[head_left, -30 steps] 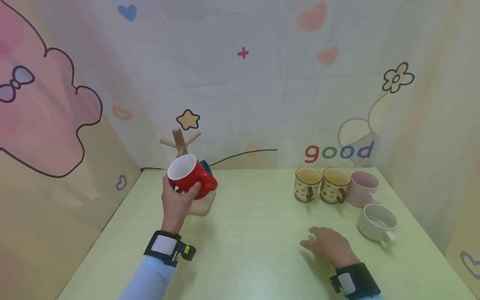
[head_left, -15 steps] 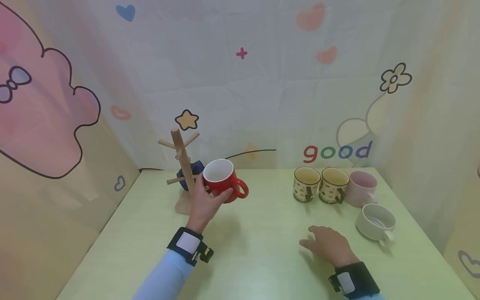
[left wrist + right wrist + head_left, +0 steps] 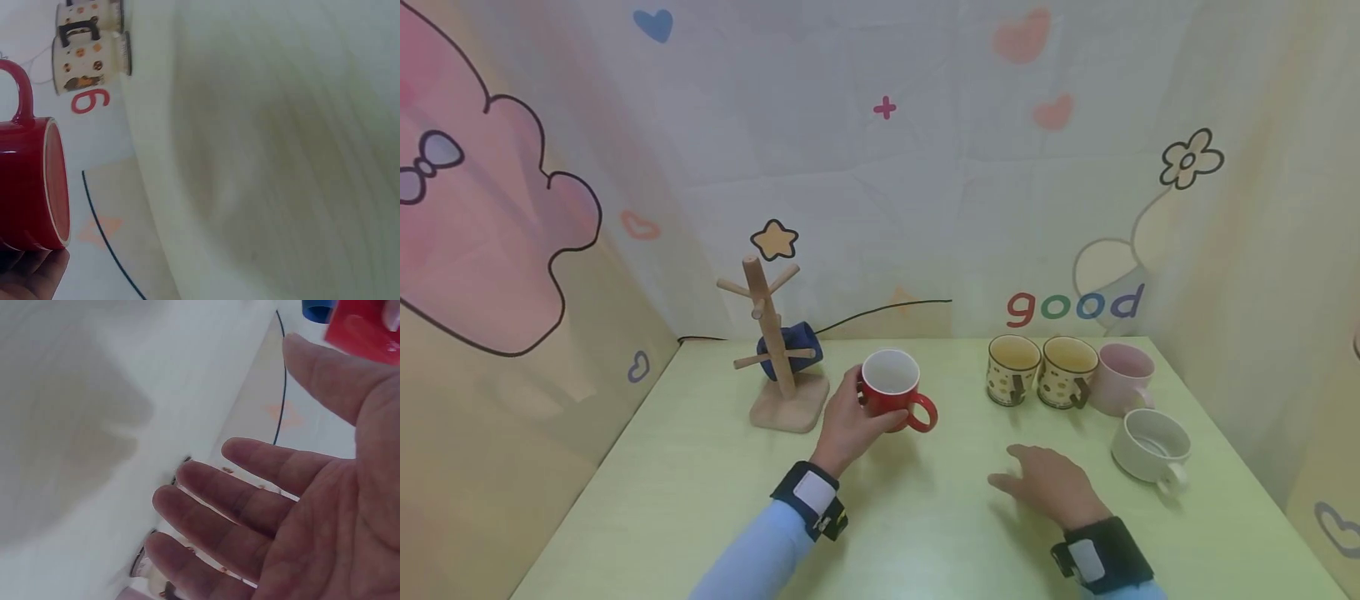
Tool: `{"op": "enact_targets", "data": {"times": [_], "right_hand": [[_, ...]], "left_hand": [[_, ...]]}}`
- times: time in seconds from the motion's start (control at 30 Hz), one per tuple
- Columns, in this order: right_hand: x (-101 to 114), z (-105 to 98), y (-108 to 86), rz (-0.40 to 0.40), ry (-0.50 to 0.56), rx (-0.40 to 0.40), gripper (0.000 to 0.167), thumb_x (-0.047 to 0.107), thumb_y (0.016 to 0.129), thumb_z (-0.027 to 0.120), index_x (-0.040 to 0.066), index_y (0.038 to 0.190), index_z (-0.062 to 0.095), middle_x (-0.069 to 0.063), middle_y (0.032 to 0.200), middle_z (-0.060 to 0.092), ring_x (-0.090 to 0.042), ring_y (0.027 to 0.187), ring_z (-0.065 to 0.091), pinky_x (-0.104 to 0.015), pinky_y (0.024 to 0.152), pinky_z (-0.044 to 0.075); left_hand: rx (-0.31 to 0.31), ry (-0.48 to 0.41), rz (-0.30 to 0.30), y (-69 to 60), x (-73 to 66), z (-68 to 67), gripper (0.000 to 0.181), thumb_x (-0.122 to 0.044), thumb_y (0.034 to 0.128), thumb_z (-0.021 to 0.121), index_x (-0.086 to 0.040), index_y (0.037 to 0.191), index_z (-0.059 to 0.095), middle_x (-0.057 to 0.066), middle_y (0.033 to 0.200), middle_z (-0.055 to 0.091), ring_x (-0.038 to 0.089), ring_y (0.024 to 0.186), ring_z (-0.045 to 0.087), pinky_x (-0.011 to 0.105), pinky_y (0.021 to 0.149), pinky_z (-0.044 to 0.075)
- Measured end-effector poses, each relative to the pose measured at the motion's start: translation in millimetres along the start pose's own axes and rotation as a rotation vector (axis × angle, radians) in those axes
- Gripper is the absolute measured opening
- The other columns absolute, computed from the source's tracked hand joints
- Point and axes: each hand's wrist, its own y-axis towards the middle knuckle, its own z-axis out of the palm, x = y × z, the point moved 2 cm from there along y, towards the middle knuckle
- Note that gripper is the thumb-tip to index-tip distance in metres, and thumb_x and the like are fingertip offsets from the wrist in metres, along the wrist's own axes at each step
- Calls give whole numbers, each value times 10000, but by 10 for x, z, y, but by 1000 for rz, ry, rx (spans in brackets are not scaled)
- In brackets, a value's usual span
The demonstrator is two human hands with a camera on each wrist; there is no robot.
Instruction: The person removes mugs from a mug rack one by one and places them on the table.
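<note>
My left hand (image 3: 847, 425) grips a red mug (image 3: 883, 408) with a white inside, around its body from the left. The mug is held up off the table, mouth upward, its handle pointing right; the left wrist view shows the red mug's (image 3: 25, 187) base and handle. To the right, my right hand (image 3: 1056, 485) hovers over the table with nothing in it. In the right wrist view, the right hand's (image 3: 312, 506) fingers are spread and nearly straight. Left of the red mug stands a wooden mug tree (image 3: 782, 367), with a dark blue mug (image 3: 801, 343) hanging on a low peg.
Two cream patterned mugs (image 3: 1013, 371) and a pink mug (image 3: 1122, 379) stand in a row at the table's back right. Nearer, a white cup (image 3: 1152, 447) stands with its handle toward the front right. Printed cloth walls border the pale table (image 3: 647, 500).
My left hand has carried the red mug right and lower, away from the mug tree, uncovering the blue mug. The right hand has shifted only slightly left.
</note>
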Motion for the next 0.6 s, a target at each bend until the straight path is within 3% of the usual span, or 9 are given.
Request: {"op": "enact_targets", "data": {"times": [0.17, 0.43, 0.5, 0.6], "right_hand": [[136, -42, 31, 4, 17, 31, 682, 496, 880, 693, -34, 1299, 598, -237, 1217, 645, -440, 1181, 564, -609, 958, 442], [331, -64, 54, -24, 38, 52, 675, 492, 871, 711, -22, 1295, 605, -213, 1219, 651, -412, 1159, 586, -603, 946, 460], [361, -57, 59, -51, 38, 40, 621, 461, 881, 712, -21, 1263, 625, -195, 1160, 675, -383, 1090, 622, -579, 906, 493], [403, -39, 64, -70, 75, 27, 465, 388, 908, 704, 10, 1178, 674, -100, 947, 692, -281, 868, 638, -459, 745, 539]], "left_hand": [[71, 42, 23, -3, 74, 186, 862, -316, 752, 884, -156, 1444, 395, 35, 1376, 530, 285, 1220, 540, 460, 942, 514], [130, 176, 120, -77, 49, 434, 858, -239, 740, 898, -134, 1434, 405, 52, 1355, 540, 271, 1194, 550, 456, 962, 503], [146, 210, 142, -101, 36, 475, 864, -231, 737, 900, -127, 1435, 402, 57, 1355, 537, 268, 1194, 550, 457, 968, 499], [170, 244, 167, -126, 19, 531, 863, -238, 735, 901, -130, 1433, 404, 49, 1350, 535, 246, 1192, 549, 437, 973, 499]]}}
